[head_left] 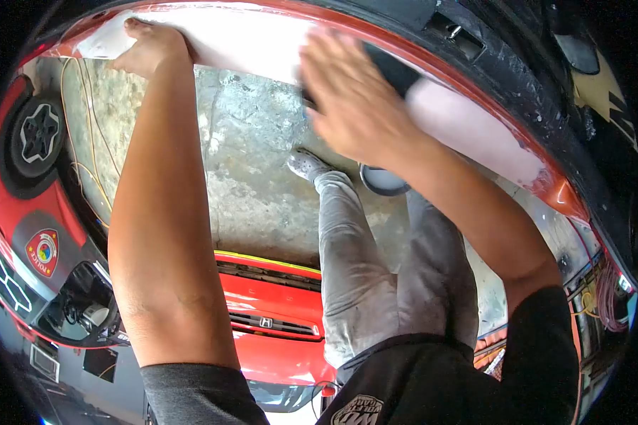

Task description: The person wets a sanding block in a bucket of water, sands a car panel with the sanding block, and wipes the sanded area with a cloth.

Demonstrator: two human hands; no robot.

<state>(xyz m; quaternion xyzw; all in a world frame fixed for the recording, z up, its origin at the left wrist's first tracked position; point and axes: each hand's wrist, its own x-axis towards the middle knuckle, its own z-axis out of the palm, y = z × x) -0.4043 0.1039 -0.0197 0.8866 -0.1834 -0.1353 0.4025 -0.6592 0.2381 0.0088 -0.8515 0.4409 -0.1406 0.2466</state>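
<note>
A long curved car panel point(248, 35) crosses the top of the head view, with whitish patches inside a red-orange border. Against its left part rests my left hand point(156, 48), with the visible digits apart and part of the hand hidden. My right hand point(354, 99), blurred by motion, lies over a black pad point(393, 71) at the middle of the panel. The pad shows on both sides of the hand, its face pressed to the whitish surface.
Black trim point(503, 85) runs beyond the panel. Below are my legs point(361, 262) on the concrete floor point(252, 156), with a dark round container point(384, 180) near them. A red car point(276, 301) and another red vehicle point(14, 184) stand nearby. A yellowish cable point(92, 127) trails at left.
</note>
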